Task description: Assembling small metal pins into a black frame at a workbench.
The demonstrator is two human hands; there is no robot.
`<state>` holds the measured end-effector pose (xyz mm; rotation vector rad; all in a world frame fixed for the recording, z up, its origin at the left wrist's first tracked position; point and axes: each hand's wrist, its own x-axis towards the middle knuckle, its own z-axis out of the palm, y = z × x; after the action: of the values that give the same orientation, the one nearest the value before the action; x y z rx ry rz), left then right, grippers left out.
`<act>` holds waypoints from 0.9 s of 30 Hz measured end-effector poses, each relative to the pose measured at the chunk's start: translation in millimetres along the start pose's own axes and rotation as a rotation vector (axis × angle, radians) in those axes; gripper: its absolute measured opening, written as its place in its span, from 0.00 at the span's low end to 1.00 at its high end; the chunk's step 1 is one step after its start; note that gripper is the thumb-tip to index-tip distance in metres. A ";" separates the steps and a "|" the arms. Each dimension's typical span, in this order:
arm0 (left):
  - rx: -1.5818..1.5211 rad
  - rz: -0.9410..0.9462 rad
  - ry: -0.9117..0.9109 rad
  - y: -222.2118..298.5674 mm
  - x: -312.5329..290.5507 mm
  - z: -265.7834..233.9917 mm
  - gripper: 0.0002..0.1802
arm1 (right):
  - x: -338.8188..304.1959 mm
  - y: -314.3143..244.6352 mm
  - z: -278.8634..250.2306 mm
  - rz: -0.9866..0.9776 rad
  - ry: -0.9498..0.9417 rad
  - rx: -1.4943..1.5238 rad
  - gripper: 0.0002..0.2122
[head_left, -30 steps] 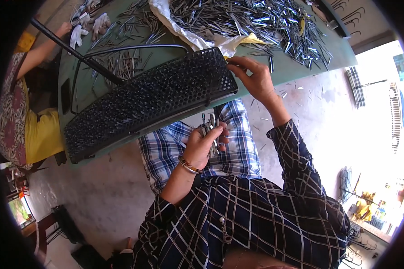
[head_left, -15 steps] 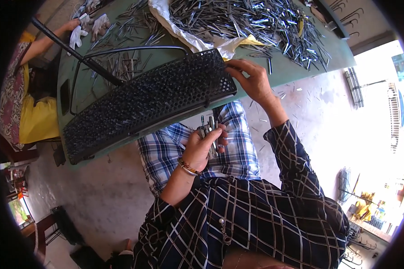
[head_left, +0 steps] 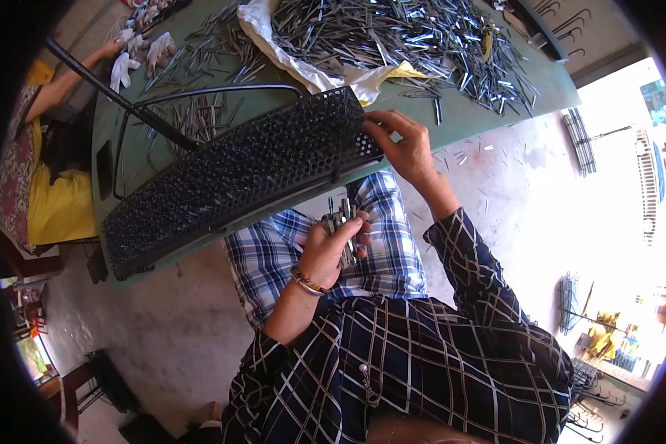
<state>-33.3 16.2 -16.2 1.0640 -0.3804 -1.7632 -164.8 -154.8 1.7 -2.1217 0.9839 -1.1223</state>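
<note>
A long black rack with a perforated face (head_left: 334, 161) lies slanted along the table's near edge. Thin metal pieces stick up from most of its holes; the holes at the right end show bare. My left hand (head_left: 320, 259), below the rack over my lap, is closed round a bunch of slim metal pieces (head_left: 345, 214). At the rack's right end is my right hand (head_left: 409, 148), thumb and fingertips pinched together against the holes. Whatever is between those fingertips is too small or hidden to make out.
On the green table (head_left: 462, 132), a big heap of metal pieces (head_left: 422, 44) spills from a white sack (head_left: 255, 33). White gloves (head_left: 124, 68) lie far left, near another person's arm (head_left: 66, 83). A black bar (head_left: 122, 96) crosses above the rack. Loose pieces litter the floor.
My right hand has shifted slightly left and down along the rack's right end. My left hand still holds the bunch in nearly the same place. The whole view has tilted slightly.
</note>
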 end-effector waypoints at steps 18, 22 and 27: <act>-0.061 -0.038 -0.017 5.6 4.1 -2.2 0.12 | -4.9 6.7 4.3 -0.066 -0.029 -0.166 0.08; -0.007 0.040 -0.044 11.1 0.4 -0.8 0.11 | -5.1 -23.9 -6.3 0.089 -0.015 -0.104 0.08; -0.026 0.088 -0.100 11.8 6.8 -2.9 0.10 | -30.5 -42.7 -10.4 0.296 -0.466 0.301 0.12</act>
<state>-24.8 5.6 -13.3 0.9295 -0.4585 -1.7419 -170.6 -106.5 24.2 -1.8025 0.8119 -0.5531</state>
